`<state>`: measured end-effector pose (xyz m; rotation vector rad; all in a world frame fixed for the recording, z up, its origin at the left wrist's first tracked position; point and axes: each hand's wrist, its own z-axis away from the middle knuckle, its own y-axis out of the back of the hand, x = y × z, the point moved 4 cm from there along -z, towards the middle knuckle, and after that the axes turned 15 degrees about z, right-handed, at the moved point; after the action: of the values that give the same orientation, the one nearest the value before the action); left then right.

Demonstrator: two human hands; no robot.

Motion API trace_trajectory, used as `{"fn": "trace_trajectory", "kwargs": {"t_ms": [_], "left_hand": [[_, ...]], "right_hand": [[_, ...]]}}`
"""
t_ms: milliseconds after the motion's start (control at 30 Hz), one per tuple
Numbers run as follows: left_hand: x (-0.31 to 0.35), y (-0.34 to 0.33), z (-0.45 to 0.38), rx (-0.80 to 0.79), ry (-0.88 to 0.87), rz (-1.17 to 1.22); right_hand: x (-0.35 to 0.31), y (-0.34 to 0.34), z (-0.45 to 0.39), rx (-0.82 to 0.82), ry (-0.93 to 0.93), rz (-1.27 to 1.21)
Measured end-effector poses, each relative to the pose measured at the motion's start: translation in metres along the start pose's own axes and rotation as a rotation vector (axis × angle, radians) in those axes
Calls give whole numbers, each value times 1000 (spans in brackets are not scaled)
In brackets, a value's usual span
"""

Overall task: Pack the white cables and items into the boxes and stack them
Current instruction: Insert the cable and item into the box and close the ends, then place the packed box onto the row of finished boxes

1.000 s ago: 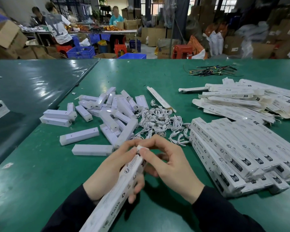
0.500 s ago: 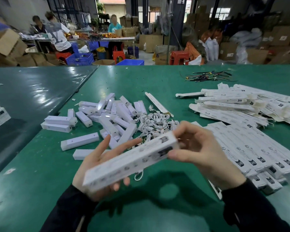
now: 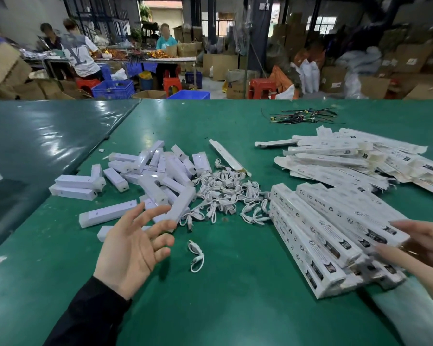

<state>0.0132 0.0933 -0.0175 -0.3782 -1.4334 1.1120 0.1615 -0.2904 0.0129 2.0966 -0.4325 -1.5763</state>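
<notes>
Nearest, the left hand (image 3: pixel 133 248) hovers palm-up over the green table (image 3: pixel 235 308), its grip loose and holding nothing, while the right hand (image 3: pixel 420 245) lays straight fingers on the stack of packed boxes (image 3: pixel 330 236). One loose white cable (image 3: pixel 196 255) lies between the hands. Beyond sit the cable pile (image 3: pixel 225 193), the white items (image 3: pixel 145 176) at left, and flat unfilled boxes (image 3: pixel 355 158) at far right.

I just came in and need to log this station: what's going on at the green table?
A person is packing small white cables and white items into long printed boxes. Right now the left hand is open above the table, holding nothing. The right hand rests straight fingers on the stack of packed boxes. A loose cable lies between them, with the cable pile and unpacked white items behind.
</notes>
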Motion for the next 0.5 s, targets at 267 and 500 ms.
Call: {"fn": "trace_trajectory", "kwargs": {"t_ms": [267,500], "left_hand": [[0,-3,1,26,-1,-29],[1,-4,2,79,-119,-96]], "right_hand": [[-16,-5,-8,-68,48,380],[-92,-23,-11,172,310,222]]}}
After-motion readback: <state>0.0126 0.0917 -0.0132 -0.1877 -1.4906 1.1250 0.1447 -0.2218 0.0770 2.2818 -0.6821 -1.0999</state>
